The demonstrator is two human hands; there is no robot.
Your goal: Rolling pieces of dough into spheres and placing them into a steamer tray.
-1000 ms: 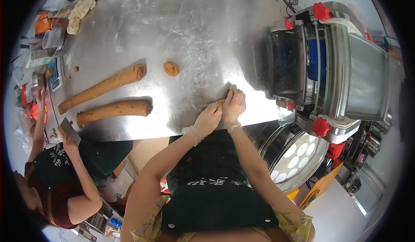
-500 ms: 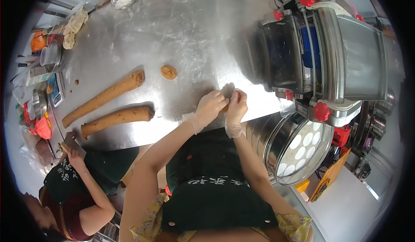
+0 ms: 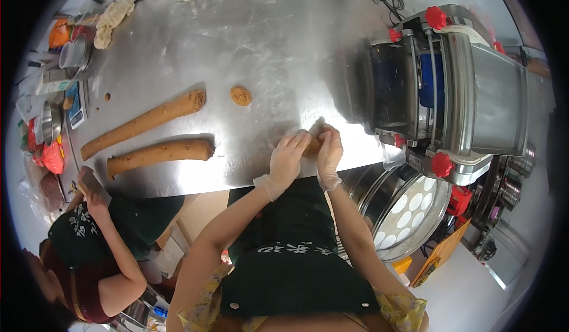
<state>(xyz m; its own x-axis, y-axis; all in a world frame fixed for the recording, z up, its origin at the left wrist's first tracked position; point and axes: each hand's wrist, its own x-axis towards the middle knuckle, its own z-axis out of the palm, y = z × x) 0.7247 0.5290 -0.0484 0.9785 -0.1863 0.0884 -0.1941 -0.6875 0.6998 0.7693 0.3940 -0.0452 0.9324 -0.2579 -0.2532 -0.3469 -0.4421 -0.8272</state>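
Observation:
My left hand (image 3: 287, 159) and my right hand (image 3: 329, 152), both in clear thin gloves, come together above the near edge of the steel table (image 3: 255, 41). Between them they hold a small lump of brown dough (image 3: 311, 146), partly covered by my curled fingers. A separate oval dough piece (image 3: 240, 95) lies on the metal, left of and beyond my hands. Farther left rest two long brown dough logs, the far log (image 3: 148, 120) slanting and the near log (image 3: 160, 156) lying flatter. A tiny dough crumb (image 3: 107, 96) sits by the scale.
A roller machine (image 3: 456, 89) with red knobs stands at the right. Below it is a round metal tray (image 3: 385, 246) holding several white discs. At the left are a scale (image 3: 77, 109), a cloth (image 3: 112, 21), bowls and a co-worker's hand (image 3: 95, 204) with a flat scraper (image 3: 92, 184).
My fingers have shifted around the dough lump, and more of it shows between them. The whole view has tilted slightly. The logs and the oval piece stay in place on the table.

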